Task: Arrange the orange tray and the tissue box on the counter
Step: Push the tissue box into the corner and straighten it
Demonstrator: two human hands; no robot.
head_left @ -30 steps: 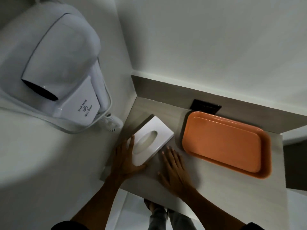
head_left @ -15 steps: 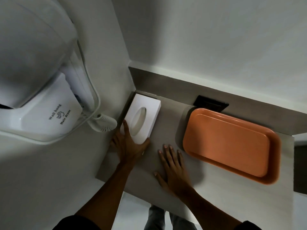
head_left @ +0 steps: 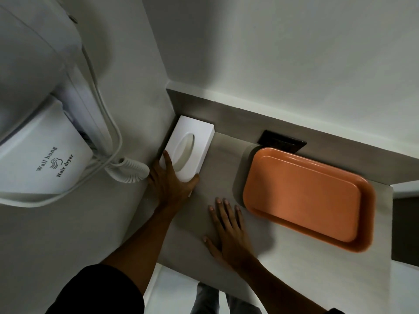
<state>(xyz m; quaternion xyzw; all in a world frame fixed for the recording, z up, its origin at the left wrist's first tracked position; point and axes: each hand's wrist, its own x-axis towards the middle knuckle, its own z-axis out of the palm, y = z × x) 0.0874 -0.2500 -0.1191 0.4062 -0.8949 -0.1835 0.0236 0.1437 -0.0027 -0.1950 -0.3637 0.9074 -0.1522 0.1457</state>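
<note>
A white tissue box point(head_left: 192, 143) with an oval slot sits in the far left corner of the grey counter point(head_left: 283, 257), its long side along the left wall. My left hand point(head_left: 170, 184) grips the box's near end, thumb on the right side and a finger on top. My right hand point(head_left: 229, 227) lies flat on the counter, fingers spread, holding nothing, just left of the orange tray point(head_left: 306, 198). The empty tray lies at the right of the counter, slightly angled.
A white wall-hung hair dryer point(head_left: 43, 141) with a coiled cord point(head_left: 127, 168) juts out from the left wall, close to the box. A dark socket plate point(head_left: 283, 142) sits in the backsplash behind the tray. The counter's right edge drops off beyond the tray.
My left hand has pushed the tissue box back and to the left, turning it from a diagonal lie into the corner against the wall. My right hand and the tray have stayed put.
</note>
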